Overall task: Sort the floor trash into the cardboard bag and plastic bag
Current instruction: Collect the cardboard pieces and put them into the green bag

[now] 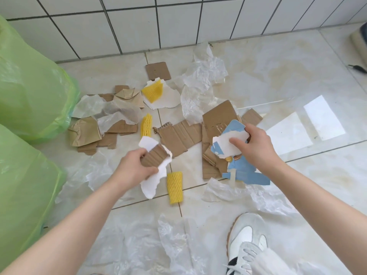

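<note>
My left hand (133, 168) grips a brown corrugated cardboard scrap (154, 156) backed by torn white card, held just above the floor. My right hand (251, 144) holds a blue-and-white torn card piece (228, 142) over a larger blue card (246, 173). Brown cardboard pieces (178, 136) lie scattered in the middle of the floor. Yellow foam fruit nets lie among them, one near my left hand (174, 187), one further back (146, 125). Clear plastic sheets (200, 84) are spread around. Two green bags stand at the left, one far (33, 82), one near (23, 185).
A white tiled wall (158, 22) closes the back. My white shoe (245, 241) stands at the lower right on the glossy floor tiles. More crumpled plastic film (174, 241) lies in the foreground. A dark object (357, 68) sits at the far right edge.
</note>
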`<control>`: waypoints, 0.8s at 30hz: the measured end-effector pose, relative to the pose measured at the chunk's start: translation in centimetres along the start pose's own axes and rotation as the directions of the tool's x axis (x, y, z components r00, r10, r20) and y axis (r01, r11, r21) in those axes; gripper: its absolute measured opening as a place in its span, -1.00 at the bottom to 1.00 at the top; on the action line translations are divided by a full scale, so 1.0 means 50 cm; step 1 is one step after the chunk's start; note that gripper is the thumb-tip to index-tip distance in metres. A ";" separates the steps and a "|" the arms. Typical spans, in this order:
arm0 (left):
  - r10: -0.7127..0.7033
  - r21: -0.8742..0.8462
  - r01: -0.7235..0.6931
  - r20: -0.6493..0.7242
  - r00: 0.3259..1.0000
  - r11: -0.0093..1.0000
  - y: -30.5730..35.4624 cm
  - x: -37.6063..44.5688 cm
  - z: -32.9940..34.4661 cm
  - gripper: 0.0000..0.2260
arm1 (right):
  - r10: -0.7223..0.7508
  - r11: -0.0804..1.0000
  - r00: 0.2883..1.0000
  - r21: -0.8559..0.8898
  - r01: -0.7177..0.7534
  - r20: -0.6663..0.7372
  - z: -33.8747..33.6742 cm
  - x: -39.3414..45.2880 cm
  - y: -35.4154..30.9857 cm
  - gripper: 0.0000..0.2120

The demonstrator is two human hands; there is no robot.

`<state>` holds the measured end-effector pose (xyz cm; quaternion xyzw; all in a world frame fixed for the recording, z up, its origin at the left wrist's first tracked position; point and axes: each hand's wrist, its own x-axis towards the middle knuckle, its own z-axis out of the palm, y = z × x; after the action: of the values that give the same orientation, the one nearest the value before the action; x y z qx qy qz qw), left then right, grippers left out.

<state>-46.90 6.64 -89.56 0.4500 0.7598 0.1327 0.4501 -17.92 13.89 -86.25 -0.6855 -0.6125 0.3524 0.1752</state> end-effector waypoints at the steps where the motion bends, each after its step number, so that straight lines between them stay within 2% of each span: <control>1: 0.013 -0.025 -0.013 -0.013 1.000 1.000 0.016 0.009 -0.009 -0.76 | 0.030 1.000 1.000 0.009 -0.030 -0.007 -0.003 0.004 0.008 -0.85; 5: 0.065 -0.077 -0.069 -0.047 0.997 0.995 0.081 0.060 -0.021 -0.54 | 0.088 0.995 0.996 0.055 -0.088 -0.004 -0.002 0.013 0.023 -0.79; 8: 0.102 -0.058 -0.102 -0.010 0.995 0.993 0.132 0.098 -0.005 -0.38 | 0.123 0.987 0.992 0.099 -0.124 0.008 0.006 0.019 0.026 -0.78; 9: 0.120 -0.017 -0.120 0.001 0.993 0.993 0.145 0.108 0.005 -0.43 | 0.137 0.983 0.990 0.117 -0.139 0.023 0.009 0.021 0.027 -0.78; 11: 0.161 0.123 -0.159 -0.014 0.987 0.980 0.156 0.130 0.030 -0.79 | 0.160 0.973 0.985 0.156 -0.167 0.058 0.015 0.026 0.028 -0.81; 12: 0.175 0.185 -0.167 -0.026 0.984 0.968 0.159 0.137 0.041 -0.88 | 0.169 0.969 0.983 0.169 -0.179 0.072 0.017 0.028 0.027 -0.83; 13: 0.194 0.245 -0.182 -0.025 0.981 0.952 0.160 0.143 0.052 -0.83 | 0.175 0.965 0.981 0.183 -0.188 0.082 0.018 0.031 0.027 -0.85; 15: 0.214 0.387 -0.196 -0.006 0.977 0.901 0.156 0.156 0.069 -0.89 | 0.188 0.954 0.977 0.220 -0.205 0.098 0.019 0.035 0.021 -0.85; 17: 0.184 0.476 -0.184 0.046 0.982 0.860 0.147 0.165 0.080 -0.79 | 0.188 0.949 0.977 0.237 -0.208 0.104 0.019 0.041 0.014 -0.83; 19: 0.158 0.468 -0.172 0.070 0.985 0.867 0.141 0.168 0.088 -0.73 | 0.180 0.952 0.978 0.230 -0.200 0.105 0.022 0.045 0.011 -0.83; 22: 0.165 0.433 -0.154 0.014 0.986 0.888 0.139 0.162 0.094 -0.88 | 0.177 0.956 0.977 0.215 -0.199 0.117 0.030 0.048 0.004 -0.85; 24: 0.114 0.434 -0.098 -0.011 0.993 0.896 0.133 0.153 0.098 -0.87 | 0.171 0.956 0.977 0.220 -0.196 0.127 0.038 0.047 -0.003 -0.86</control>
<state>-40.69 15.52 -92.58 0.5768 0.7527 -0.0066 0.3172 -19.35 15.85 -88.09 -0.6945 -0.5095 0.4722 0.1873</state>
